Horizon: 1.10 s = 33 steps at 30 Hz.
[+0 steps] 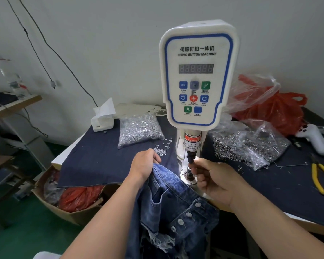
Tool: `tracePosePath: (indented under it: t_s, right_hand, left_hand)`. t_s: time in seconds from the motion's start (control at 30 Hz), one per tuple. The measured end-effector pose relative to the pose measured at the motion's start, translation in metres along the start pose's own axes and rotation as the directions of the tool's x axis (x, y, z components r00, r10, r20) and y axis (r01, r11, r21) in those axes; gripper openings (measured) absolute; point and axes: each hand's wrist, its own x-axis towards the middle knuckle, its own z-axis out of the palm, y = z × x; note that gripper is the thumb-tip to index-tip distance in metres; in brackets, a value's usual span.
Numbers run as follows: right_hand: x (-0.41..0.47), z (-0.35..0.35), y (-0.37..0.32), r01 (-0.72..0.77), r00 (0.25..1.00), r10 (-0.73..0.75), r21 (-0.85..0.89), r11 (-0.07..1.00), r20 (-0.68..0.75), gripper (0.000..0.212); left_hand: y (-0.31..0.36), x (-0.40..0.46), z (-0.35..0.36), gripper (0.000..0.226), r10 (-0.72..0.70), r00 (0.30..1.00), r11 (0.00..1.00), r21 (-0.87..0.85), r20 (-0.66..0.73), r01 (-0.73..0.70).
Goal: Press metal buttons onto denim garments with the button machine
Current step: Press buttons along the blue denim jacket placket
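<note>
Denim garment (168, 208) nearest, draped off table (297, 219) edge, four buttons already set. Left hand (145, 165) gripping waistband, fingers curled over fabric. Right hand (213, 179) pinching small part at press head (190, 157) of button machine (196, 71). Best seated square in die, denim flat beneath, fingertips well clear before triggering. Bagged studs (140, 130) beyond left fingers.

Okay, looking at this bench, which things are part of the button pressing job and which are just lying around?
Part of the job:
- servo button machine
- denim garment, gripped by the left hand
- right hand, fingertips at the machine's die
- bag of silver tacks
- bag of dark button parts

Lying about:
- yellow pliers
- tissue box
- red plastic bag
- white handheld device
</note>
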Motion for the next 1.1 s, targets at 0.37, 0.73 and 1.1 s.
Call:
tracePosePath:
  t_s: [0.37,0.73,1.1]
  right_hand:
    - [-0.006,-0.001,0.004,-0.054,0.998,0.051,0.211,0.976,0.022,0.024]
    - [-0.045,-0.043,0.044,0.399,0.859,-0.409,-0.904,0.155,0.309,0.027]
    - [-0.013,-0.071,0.003,0.496,0.868,-0.328,-0.667,0.556,0.372,0.032]
  left_hand:
    - [0.004,-0.004,-0.002,0.037,0.012,1.0,1.0,0.002,0.017,-0.012]
    - [0.027,-0.058,-0.014,0.028,0.175,0.778,0.97,-0.241,0.604,-0.031]
    - [-0.005,0.001,-0.016,0.01,0.245,0.954,0.866,0.481,-0.174,-0.135]
